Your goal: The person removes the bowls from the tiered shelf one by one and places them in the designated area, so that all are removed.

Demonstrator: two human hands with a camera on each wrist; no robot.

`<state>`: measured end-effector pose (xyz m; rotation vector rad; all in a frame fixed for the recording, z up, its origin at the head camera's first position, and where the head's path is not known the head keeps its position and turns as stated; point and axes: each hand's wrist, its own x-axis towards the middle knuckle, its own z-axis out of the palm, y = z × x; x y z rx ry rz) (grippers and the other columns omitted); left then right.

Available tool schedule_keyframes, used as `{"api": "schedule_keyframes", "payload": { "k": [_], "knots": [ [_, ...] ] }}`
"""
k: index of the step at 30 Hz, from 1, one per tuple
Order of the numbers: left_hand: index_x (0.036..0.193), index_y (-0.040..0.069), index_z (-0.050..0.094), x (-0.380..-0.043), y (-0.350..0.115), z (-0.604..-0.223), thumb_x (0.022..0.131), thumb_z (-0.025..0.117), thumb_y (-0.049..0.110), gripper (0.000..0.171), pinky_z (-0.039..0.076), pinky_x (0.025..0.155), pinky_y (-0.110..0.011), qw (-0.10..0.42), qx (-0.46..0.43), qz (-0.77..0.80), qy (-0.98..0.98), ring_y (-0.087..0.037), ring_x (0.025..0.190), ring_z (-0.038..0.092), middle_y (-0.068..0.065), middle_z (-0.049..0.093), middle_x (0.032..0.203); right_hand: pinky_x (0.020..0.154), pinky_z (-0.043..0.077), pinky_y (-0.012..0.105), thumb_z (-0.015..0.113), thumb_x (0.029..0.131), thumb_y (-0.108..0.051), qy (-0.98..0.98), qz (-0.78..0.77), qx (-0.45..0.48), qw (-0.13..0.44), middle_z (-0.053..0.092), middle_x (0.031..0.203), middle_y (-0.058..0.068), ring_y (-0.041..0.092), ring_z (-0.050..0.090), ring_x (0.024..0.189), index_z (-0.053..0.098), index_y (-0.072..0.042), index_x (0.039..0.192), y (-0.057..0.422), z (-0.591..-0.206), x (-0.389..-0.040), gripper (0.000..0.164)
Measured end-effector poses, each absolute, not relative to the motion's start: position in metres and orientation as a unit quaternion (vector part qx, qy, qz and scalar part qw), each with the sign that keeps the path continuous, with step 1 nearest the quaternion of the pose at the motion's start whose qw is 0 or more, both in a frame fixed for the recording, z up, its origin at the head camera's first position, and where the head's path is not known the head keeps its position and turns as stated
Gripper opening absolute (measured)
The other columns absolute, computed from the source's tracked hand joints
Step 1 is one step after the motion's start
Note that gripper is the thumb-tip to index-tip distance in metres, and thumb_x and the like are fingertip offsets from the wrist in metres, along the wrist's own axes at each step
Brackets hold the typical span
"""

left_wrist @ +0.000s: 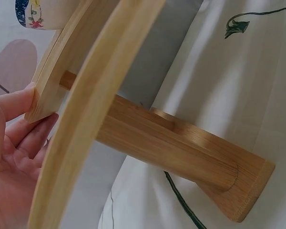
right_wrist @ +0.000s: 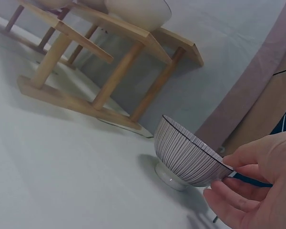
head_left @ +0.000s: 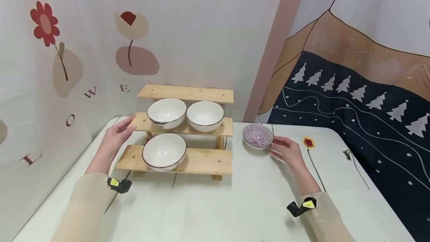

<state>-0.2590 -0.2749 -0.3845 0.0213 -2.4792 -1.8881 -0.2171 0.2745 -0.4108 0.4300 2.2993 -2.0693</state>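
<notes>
The striped bowl [head_left: 257,136] stands upright on the table [head_left: 235,204], mouth up, just right of the wooden rack [head_left: 188,161]. The right hand [head_left: 289,152] pinches its near rim — thumb above, fingers [right_wrist: 229,202] under. The left hand [head_left: 115,137] rests against the left end of the rack's middle shelf [left_wrist: 47,102], fingers straight. Three white bowls [head_left: 167,112] sit on the shelves — two on the middle, one on the lowest.
</notes>
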Motion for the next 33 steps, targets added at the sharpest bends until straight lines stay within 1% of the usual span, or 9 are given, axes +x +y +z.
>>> {"api": "schedule_keyframes", "payload": {
  "k": [4, 6, 8, 12, 15, 19, 24, 30, 33],
  "knots": [
    [0.156, 0.009, 0.031, -0.259, -0.275, -0.384, 0.098, 0.061, 0.039, 0.071, 0.043, 0.109, -0.009, 0.016, 0.009, -0.603, -0.797, 0.003, 0.136, 0.045, -0.011, 0.025, 0.164, 0.083, 0.064, 0.024, 0.063, 0.096, -0.006, 0.741, -0.656, 0.140, 0.000, 0.063, 0.107, 0.001, 0.000, 0.065, 0.084, 0.048, 0.005, 0.141, 0.274, -0.409, -0.214, 0.048],
    [0.156, 0.010, 0.030, -0.259, -0.274, -0.384, 0.099, 0.060, 0.040, 0.071, 0.042, 0.111, -0.011, 0.013, 0.012, -0.598, -0.801, -0.002, 0.141, 0.042, -0.011, 0.024, 0.165, 0.080, 0.064, 0.022, 0.062, 0.096, -0.005, 0.740, -0.658, 0.139, -0.002, 0.061, 0.098, -0.005, -0.001, 0.064, 0.081, 0.048, 0.007, 0.140, 0.274, -0.408, -0.212, 0.047],
    [0.157, 0.010, 0.030, -0.260, -0.273, -0.384, 0.099, 0.058, 0.041, 0.071, 0.042, 0.113, -0.014, 0.011, 0.014, -0.590, -0.808, -0.008, 0.145, 0.039, -0.011, 0.024, 0.165, 0.078, 0.064, 0.020, 0.062, 0.096, -0.005, 0.740, -0.659, 0.137, -0.003, 0.059, 0.094, -0.007, -0.002, 0.063, 0.079, 0.048, 0.008, 0.139, 0.273, -0.406, -0.209, 0.047],
    [0.157, 0.012, 0.028, -0.261, -0.272, -0.384, 0.100, 0.056, 0.043, 0.071, 0.041, 0.117, -0.021, 0.010, 0.011, -0.577, -0.817, -0.017, 0.149, 0.036, -0.013, 0.025, 0.164, 0.077, 0.064, 0.020, 0.062, 0.096, -0.005, 0.741, -0.659, 0.127, -0.002, 0.059, 0.095, -0.008, -0.002, 0.063, 0.079, 0.048, 0.008, 0.138, 0.270, -0.403, -0.204, 0.047],
    [0.157, 0.013, 0.027, -0.261, -0.272, -0.383, 0.100, 0.055, 0.044, 0.070, 0.039, 0.120, -0.026, 0.010, 0.013, -0.575, -0.818, -0.021, 0.149, 0.034, -0.013, 0.025, 0.164, 0.078, 0.064, 0.020, 0.062, 0.096, -0.006, 0.740, -0.663, 0.117, 0.001, 0.061, 0.097, -0.007, 0.000, 0.065, 0.082, 0.048, 0.009, 0.138, 0.267, -0.399, -0.200, 0.046],
    [0.157, 0.015, 0.028, -0.261, -0.272, -0.382, 0.100, 0.054, 0.045, 0.070, 0.038, 0.121, -0.030, 0.011, 0.016, -0.571, -0.821, -0.024, 0.149, 0.034, -0.012, 0.026, 0.164, 0.079, 0.063, 0.020, 0.062, 0.097, -0.008, 0.742, -0.663, 0.102, 0.009, 0.063, 0.099, -0.008, 0.002, 0.067, 0.084, 0.048, 0.008, 0.138, 0.261, -0.392, -0.194, 0.046],
    [0.157, 0.014, 0.029, -0.261, -0.271, -0.383, 0.100, 0.055, 0.045, 0.070, 0.038, 0.121, -0.031, 0.015, 0.015, -0.572, -0.820, -0.024, 0.149, 0.035, -0.012, 0.027, 0.164, 0.082, 0.063, 0.022, 0.062, 0.098, -0.011, 0.756, -0.650, 0.078, 0.013, 0.062, 0.102, -0.008, -0.001, 0.065, 0.087, 0.049, 0.006, 0.138, 0.251, -0.383, -0.186, 0.045],
    [0.157, 0.012, 0.029, -0.260, -0.272, -0.382, 0.101, 0.055, 0.045, 0.070, 0.031, 0.125, -0.048, 0.017, 0.014, -0.571, -0.820, -0.031, 0.150, 0.031, -0.014, 0.026, 0.164, 0.086, 0.063, 0.025, 0.062, 0.098, -0.012, 0.754, -0.655, 0.040, 0.026, 0.063, 0.110, -0.003, -0.001, 0.065, 0.092, 0.050, 0.006, 0.138, 0.235, -0.374, -0.177, 0.045],
    [0.157, 0.013, 0.028, -0.260, -0.273, -0.382, 0.101, 0.054, 0.045, 0.070, 0.029, 0.125, -0.053, 0.017, 0.015, -0.569, -0.822, -0.036, 0.150, 0.028, -0.014, 0.024, 0.164, 0.087, 0.063, 0.025, 0.062, 0.098, -0.013, 0.758, -0.650, 0.029, 0.031, 0.063, 0.114, 0.001, 0.000, 0.065, 0.094, 0.052, 0.004, 0.137, 0.225, -0.370, -0.174, 0.043]
  ]
}}
